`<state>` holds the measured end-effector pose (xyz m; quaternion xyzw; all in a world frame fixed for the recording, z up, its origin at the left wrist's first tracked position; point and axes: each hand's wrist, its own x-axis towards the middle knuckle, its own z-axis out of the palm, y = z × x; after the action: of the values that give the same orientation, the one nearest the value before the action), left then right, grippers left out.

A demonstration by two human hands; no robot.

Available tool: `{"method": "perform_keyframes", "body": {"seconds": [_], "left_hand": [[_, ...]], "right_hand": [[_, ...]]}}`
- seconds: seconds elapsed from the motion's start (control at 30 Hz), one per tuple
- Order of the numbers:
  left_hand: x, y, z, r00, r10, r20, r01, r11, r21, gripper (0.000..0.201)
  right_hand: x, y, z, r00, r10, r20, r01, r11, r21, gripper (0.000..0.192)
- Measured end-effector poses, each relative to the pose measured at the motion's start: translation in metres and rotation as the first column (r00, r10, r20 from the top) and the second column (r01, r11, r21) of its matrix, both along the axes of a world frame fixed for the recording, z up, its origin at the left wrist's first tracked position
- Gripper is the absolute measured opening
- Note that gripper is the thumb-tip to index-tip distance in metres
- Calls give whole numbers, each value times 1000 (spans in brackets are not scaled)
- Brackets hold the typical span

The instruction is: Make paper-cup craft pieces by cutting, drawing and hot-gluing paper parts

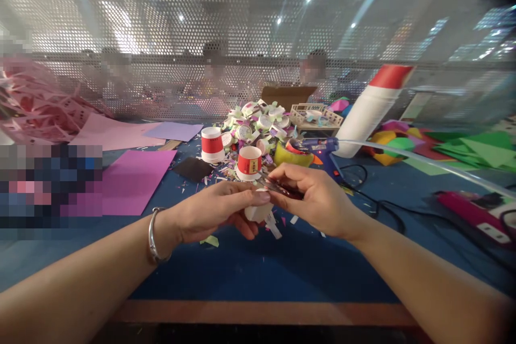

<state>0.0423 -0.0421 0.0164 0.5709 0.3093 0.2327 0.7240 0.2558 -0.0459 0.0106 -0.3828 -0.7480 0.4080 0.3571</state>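
Note:
My left hand [217, 210], with a metal bangle on its wrist, holds a small white paper cup piece [258, 213] low over the blue table [258, 269]. My right hand [318, 199] grips scissors [278, 187] whose blades meet the white piece between the two hands. White strips hang below it. Just behind the hands stands a red-and-white paper cup [249, 163], upside down. A second such cup [212, 145] stands further left.
A heap of cut cup pieces [258, 123] lies behind. A blue glue gun [320, 146] with cord, a large white bottle with red cap [373, 107], a basket [316, 116], purple paper sheets [133, 180] and green paper [471, 150] surround it. Other people sit behind a mesh screen.

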Motion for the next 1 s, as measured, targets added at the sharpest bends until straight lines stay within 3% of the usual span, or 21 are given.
{"method": "perform_keyframes", "body": {"seconds": [0.1,0.2,0.33,0.4,0.63,0.77,1.0], "left_hand": [[3,-4,-3,1000,25,4,-25,999,30,32],[7,-9,-6,996,80,-48,-70,981,182,27],[6,-8,-10,964,216,-154,-127,886,447,24],[5,-5,-11,944,293,-153,-181,844,505,20],[5,-5,-10,968,190,-166,-136,946,293,23],[6,-5,-11,970,190,-150,-142,949,283,29],[3,-3,-11,981,110,-159,-47,934,354,33]], "right_hand": [[0,-1,1,998,-51,25,49,997,56,21],[-2,-2,3,996,-82,39,78,993,83,23],[-5,-1,2,995,-86,53,81,994,79,23],[-5,0,0,995,-89,54,85,994,68,23],[-6,3,-4,999,-40,23,40,999,-21,23],[-4,4,-2,999,-34,-16,32,996,-84,27],[-1,6,2,995,9,-98,-30,976,-215,25]]}}
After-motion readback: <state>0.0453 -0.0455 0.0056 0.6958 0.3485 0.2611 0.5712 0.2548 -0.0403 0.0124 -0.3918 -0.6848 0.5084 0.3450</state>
